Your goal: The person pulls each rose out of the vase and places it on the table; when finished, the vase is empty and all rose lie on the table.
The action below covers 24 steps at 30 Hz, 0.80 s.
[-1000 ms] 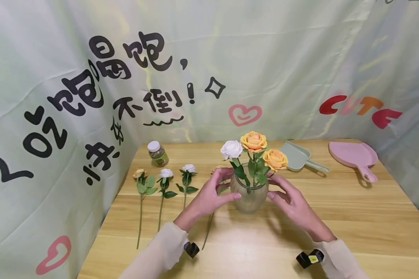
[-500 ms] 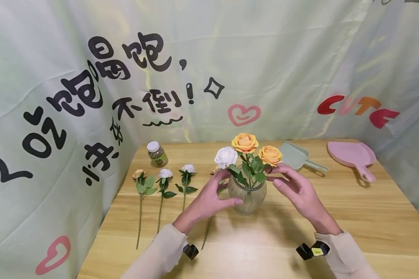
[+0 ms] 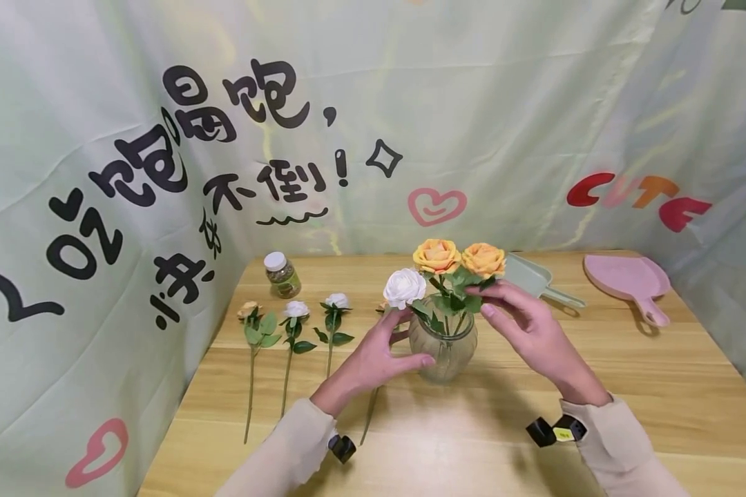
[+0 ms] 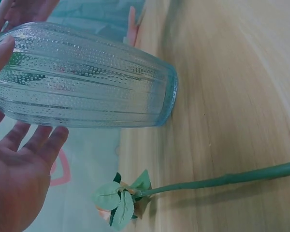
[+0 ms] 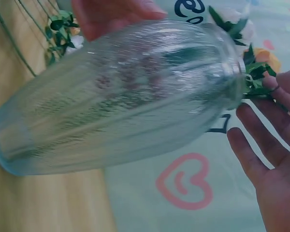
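Note:
A ribbed clear glass vase (image 3: 441,362) stands upright on the wooden table, holding a white rose (image 3: 405,288) and two orange roses, one in the middle (image 3: 436,256) and one at the right (image 3: 483,259). My left hand (image 3: 373,355) holds the vase from the left, thumb at its front and fingers around the far side. Above the rim on the right, my right hand (image 3: 537,338) pinches the right orange rose by its green leaves (image 5: 258,79). In the left wrist view, the vase base rests on the table.
Left of the vase lie several loose roses, among them an orange one (image 3: 249,310), white ones (image 3: 295,309) and one partly hidden behind my left hand. A white-capped jar (image 3: 282,276) stands at back left. A green dustpan (image 3: 525,276) and a pink dustpan (image 3: 628,276) lie at back right.
My right hand has left the vase's side and risen to the leaves. The right orange rose has moved up; the white rose now leans lower and further left. The left hand stays at the vase.

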Available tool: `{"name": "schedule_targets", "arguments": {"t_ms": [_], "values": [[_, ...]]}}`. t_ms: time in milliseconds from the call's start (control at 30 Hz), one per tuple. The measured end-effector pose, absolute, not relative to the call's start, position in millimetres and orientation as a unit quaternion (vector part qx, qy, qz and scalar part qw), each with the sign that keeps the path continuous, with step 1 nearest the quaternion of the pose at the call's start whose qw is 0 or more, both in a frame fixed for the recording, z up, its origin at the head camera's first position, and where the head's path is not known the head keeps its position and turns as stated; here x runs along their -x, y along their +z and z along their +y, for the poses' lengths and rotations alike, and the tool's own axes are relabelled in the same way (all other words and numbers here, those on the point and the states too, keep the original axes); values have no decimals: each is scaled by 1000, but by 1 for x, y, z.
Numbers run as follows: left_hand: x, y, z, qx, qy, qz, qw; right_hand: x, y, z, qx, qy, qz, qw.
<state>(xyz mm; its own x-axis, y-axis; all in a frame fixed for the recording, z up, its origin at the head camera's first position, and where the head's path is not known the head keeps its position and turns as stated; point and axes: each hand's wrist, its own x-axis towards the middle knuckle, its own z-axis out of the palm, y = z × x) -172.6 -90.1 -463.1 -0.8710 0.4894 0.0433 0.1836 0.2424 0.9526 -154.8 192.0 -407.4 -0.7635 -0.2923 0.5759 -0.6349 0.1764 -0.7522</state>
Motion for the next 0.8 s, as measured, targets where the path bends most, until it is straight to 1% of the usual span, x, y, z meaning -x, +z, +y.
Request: {"name": "schedule_targets", "arguments": {"t_ms": [200,333,500,700,800], "values": [[172,-463,-91,-205,577,778,142,157,-383,198,-296,575,-742,180],[173,-464,-91,-220,578,775,132,159,-368,201,-277,625,-702,201],[172,-464,-92,-221,582,771,130,164,-354,209,-277,700,-607,256],[172,-464,-92,-216,581,774,130,166,-338,224,-211,794,-466,330],[172,-463,-91,-220,582,773,127,165,-334,238,-200,814,-415,353]]}}
